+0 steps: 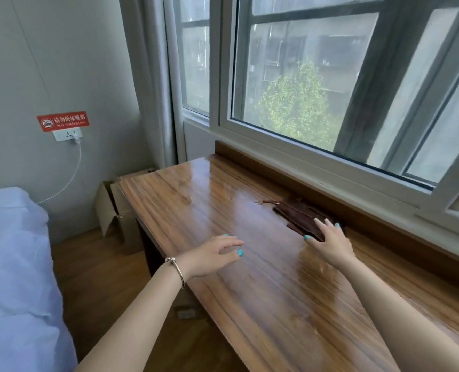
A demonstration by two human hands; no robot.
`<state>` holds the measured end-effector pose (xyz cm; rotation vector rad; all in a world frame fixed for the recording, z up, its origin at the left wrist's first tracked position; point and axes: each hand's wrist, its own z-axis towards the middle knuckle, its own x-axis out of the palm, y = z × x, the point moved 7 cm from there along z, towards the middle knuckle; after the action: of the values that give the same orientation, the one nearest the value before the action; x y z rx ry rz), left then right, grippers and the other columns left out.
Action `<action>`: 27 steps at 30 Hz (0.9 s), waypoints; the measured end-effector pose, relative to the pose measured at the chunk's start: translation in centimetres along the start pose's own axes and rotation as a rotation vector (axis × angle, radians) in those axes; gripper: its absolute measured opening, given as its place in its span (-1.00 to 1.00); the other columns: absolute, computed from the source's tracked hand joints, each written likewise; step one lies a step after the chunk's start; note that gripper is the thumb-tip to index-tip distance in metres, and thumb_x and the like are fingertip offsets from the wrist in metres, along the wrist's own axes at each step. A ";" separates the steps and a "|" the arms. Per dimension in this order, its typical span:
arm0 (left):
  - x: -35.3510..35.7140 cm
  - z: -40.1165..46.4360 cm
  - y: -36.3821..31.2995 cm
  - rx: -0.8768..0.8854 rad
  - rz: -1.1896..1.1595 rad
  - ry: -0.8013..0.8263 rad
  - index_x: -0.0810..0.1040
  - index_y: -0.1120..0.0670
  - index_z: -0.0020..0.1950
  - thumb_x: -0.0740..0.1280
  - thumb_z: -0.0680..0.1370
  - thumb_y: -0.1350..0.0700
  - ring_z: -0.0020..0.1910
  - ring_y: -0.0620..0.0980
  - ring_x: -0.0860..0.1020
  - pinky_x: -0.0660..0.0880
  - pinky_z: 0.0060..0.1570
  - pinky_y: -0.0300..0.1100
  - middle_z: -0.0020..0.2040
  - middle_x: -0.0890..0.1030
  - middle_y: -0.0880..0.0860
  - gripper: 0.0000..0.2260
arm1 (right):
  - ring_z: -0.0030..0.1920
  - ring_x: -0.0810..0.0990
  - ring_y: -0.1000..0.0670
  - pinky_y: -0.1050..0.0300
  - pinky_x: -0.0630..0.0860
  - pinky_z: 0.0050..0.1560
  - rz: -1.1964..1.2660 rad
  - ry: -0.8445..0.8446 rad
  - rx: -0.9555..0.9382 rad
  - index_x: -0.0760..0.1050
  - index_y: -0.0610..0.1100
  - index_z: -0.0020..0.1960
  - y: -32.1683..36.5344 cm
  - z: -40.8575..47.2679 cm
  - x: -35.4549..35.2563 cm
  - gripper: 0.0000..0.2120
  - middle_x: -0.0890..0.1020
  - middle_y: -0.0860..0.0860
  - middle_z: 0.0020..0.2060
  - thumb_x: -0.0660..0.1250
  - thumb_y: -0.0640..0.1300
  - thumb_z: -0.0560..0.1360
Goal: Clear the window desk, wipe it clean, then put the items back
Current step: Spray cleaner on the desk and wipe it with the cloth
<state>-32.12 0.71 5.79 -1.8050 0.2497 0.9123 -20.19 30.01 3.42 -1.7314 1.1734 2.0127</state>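
The wooden window desk [223, 205] runs along under the window, its glossy top bare apart from a dark brown cloth [295, 213] lying flat near the back edge. My right hand [327, 242] rests with straight fingers on the near end of the cloth, pressing it onto the wood. My left hand [212, 255] hovers over the front part of the desk, fingers relaxed and holding nothing. A bracelet is on my left wrist.
A cardboard box [110, 208] stands on the floor at the desk's left end. A bed with a white sheet [11, 264] fills the left side. A wall socket [67, 135] with a white cable is behind it. A curtain [153, 84] hangs beside the window [330, 89].
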 end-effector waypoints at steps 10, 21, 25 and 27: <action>-5.3 11.7 3.6 0.151 0.283 0.120 -0.03 -0.30 0.52 0.15 0.58 -0.25 0.52 -0.22 -0.16 -0.17 0.52 -0.07 0.57 0.00 -0.18 -0.44 | 0.60 -0.11 -0.03 -0.12 -0.08 0.55 -0.384 0.119 0.043 -0.11 0.39 0.53 -1.1 9.8 3.7 -0.40 -0.04 0.13 0.61 -0.12 0.45 0.53; -7.9 17.9 8.8 0.173 0.174 0.141 0.14 -0.14 0.54 0.21 0.61 -0.10 0.53 -0.19 -0.03 -0.10 0.46 -0.27 0.55 0.14 -0.14 -0.48 | 0.60 -0.18 0.02 -0.10 -0.20 0.54 -0.385 0.162 0.045 -0.31 0.49 0.39 -0.6 10.8 5.1 -0.54 -0.11 0.18 0.60 -0.15 0.37 0.59; -9.3 19.6 10.3 0.207 0.176 0.175 0.15 -0.15 0.54 0.21 0.61 -0.11 0.54 -0.18 -0.03 -0.06 0.51 -0.18 0.55 0.15 -0.13 -0.49 | 0.60 -0.18 0.02 -0.11 -0.19 0.53 -0.377 0.133 0.090 -0.28 0.50 0.42 2.1 11.1 6.6 -0.54 -0.10 0.20 0.59 -0.16 0.36 0.59; -10.3 20.3 11.5 0.227 0.197 0.207 0.15 -0.17 0.54 0.20 0.61 -0.13 0.54 -0.18 -0.04 -0.07 0.52 -0.14 0.55 0.14 -0.13 -0.49 | 0.60 -0.17 0.01 -0.12 -0.19 0.52 -0.373 0.117 0.116 -0.24 0.50 0.45 4.0 11.4 7.9 -0.53 -0.10 0.19 0.59 -0.18 0.37 0.58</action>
<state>-55.09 10.98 1.42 -1.6822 0.6465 0.7969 -33.14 32.87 -2.39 -1.8665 0.8957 1.6148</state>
